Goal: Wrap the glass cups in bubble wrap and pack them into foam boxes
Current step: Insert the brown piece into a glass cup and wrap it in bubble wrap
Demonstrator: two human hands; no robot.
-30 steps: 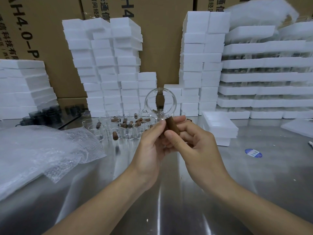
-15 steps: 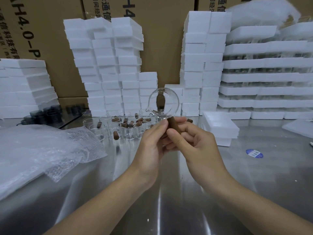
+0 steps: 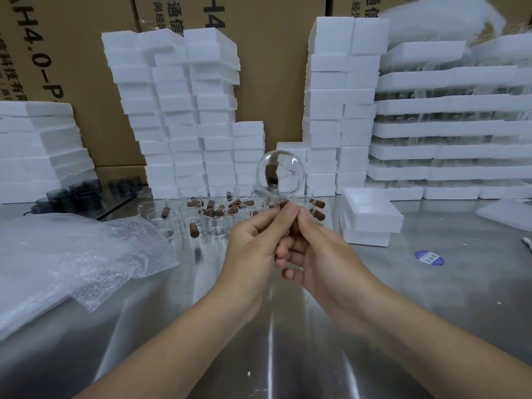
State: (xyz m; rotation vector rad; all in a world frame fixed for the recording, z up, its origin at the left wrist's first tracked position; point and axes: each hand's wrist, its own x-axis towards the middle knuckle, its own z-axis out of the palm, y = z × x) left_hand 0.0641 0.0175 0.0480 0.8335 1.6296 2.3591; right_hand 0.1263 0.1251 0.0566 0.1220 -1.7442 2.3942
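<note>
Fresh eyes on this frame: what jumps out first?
A clear glass cup is held up mid-frame, with the left hand and right hand both pinching its brown handle. Behind it, tall stacks of white foam boxes line the back of the steel table. Crumpled bubble wrap lies at the left.

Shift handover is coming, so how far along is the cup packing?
Done: foam boxes stand stacked at the back, though whether they are filled cannot be seen. In hand: the left hand and right hand pinch one bare glass cup by its handle. Left: wrapping it in the bubble wrap, boxing it, then the cluster of loose cups on the table.
</note>
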